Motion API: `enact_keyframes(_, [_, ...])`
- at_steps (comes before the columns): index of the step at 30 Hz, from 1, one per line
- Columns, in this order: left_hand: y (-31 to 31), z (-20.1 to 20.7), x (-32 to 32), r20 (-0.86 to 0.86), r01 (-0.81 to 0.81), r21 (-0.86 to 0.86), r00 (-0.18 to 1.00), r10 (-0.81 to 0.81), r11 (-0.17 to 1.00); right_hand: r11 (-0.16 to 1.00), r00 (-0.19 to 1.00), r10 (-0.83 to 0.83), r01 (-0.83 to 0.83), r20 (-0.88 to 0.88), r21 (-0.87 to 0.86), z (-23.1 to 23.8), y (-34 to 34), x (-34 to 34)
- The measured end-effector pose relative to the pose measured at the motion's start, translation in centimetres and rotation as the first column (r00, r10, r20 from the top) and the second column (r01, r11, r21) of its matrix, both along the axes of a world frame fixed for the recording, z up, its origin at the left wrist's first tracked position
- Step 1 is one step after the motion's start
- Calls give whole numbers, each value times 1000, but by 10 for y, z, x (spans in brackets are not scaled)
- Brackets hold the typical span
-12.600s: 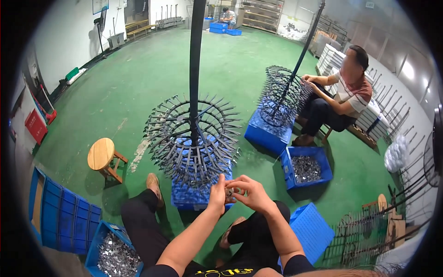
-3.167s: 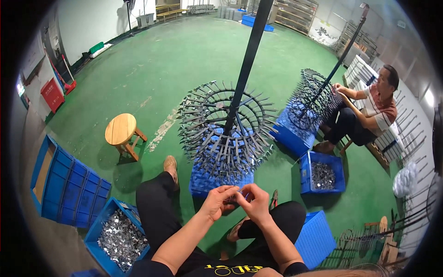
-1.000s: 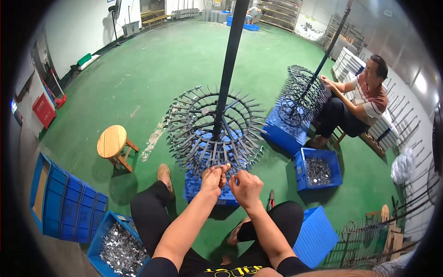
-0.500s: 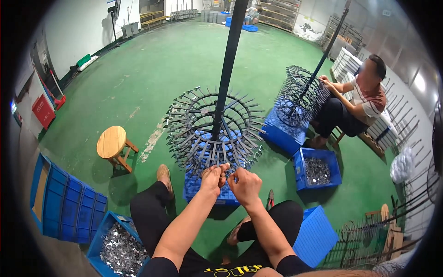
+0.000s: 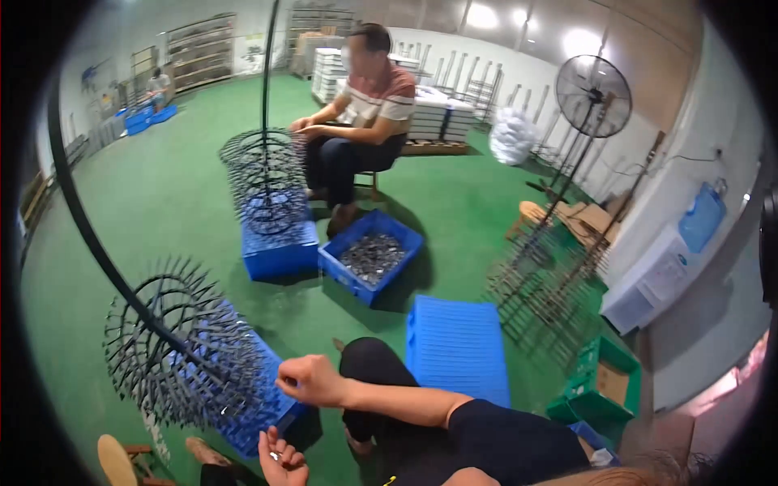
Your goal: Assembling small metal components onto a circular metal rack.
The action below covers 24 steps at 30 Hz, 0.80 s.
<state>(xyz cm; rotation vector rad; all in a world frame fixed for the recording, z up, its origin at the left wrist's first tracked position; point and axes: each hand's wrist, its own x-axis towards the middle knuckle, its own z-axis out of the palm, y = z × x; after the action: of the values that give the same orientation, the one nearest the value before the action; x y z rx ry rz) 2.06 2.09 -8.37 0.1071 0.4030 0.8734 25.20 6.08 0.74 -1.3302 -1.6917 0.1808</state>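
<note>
Cradling a small shiny metal piece (image 5: 275, 457) in its curled fingers, the left hand (image 5: 285, 465) is turned palm up at the lower edge of the view, near the blue crate (image 5: 258, 440) that stands on the green floor (image 5: 454, 215). Its grip is loosely closed around the piece. The right hand (image 5: 310, 381) hangs above and to the right of it, the two well apart, with its forearm reaching across from the right. That grip is clenched, fingers bent inward; I cannot tell whether anything is inside it. In the view, it overlaps the crate's right edge.

Beyond the hands, a round black rack (image 5: 182, 348) bristling with prongs sits on the crate, a dark pole (image 5: 139, 308) rising through its middle. Farther off, a seated co-worker (image 5: 374, 105) has both hands at a second pronged rack (image 5: 266, 188), set on another blue crate. Beside that person's feet, a blue bin (image 5: 347, 283) holds many small metal pieces (image 5: 371, 257). A ribbed blue box (image 5: 458, 348) lies beyond the right forearm, with a green crate (image 5: 587, 400) farther right.
</note>
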Motion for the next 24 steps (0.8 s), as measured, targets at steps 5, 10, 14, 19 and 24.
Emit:
enact_keyframes(5, [-3, -65, 32, 654, 417, 93, 659, -371, 904, 896, 895, -444, 445, 47, -8, 16, -44, 148])
enact_keyframes(10, [-10, 29, 52, -389, 79, -374, 891, -233, 924, 415, 389, -870, 910, 304, 23, 39, -133, 347])
enact_keyframes(14, [-13, 7, 39, -270, 156, -314, 931, -245, 937, 99, 77, -930, 994, 359, 43, 116, -205, 471])
enact_keyframes(19, [3, -6, 77, -693, -299, -180, 714, 95, 937, -93, -65, -881, 995, 469, -38, 171, -242, 526])
enact_keyframes(24, [9, 51, 92, -661, -140, -441, 719, -215, 887, 51, 235, -715, 957, 659, -286, 118, -189, 514])
